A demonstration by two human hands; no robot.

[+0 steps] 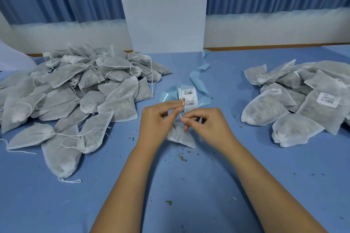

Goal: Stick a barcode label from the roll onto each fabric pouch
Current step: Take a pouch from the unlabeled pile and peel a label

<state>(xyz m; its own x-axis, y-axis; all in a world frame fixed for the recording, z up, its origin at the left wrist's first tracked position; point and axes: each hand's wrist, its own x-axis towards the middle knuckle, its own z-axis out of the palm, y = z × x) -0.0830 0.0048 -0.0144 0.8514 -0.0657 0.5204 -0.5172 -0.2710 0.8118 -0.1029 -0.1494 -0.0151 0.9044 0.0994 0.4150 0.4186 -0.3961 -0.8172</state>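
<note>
One grey fabric pouch [180, 136] lies on the blue table in front of me, partly hidden under my hands. My left hand [159, 119] pinches the pouch's white drawstring [183, 102] near its thumb and forefinger. My right hand [204, 125] pinches the string lower down, fingers curled. Just beyond my hands lies the strip of barcode labels [188, 96] on pale blue backing tape [200, 75] that curls away toward the wall.
A big heap of unlabelled pouches [75, 89] with loose strings fills the left of the table. A smaller heap of labelled pouches [303, 98] sits at the right. Dried herb crumbs [182, 158] dot the blue table [189, 185]. A white pillar [166, 9] and blue curtains stand behind.
</note>
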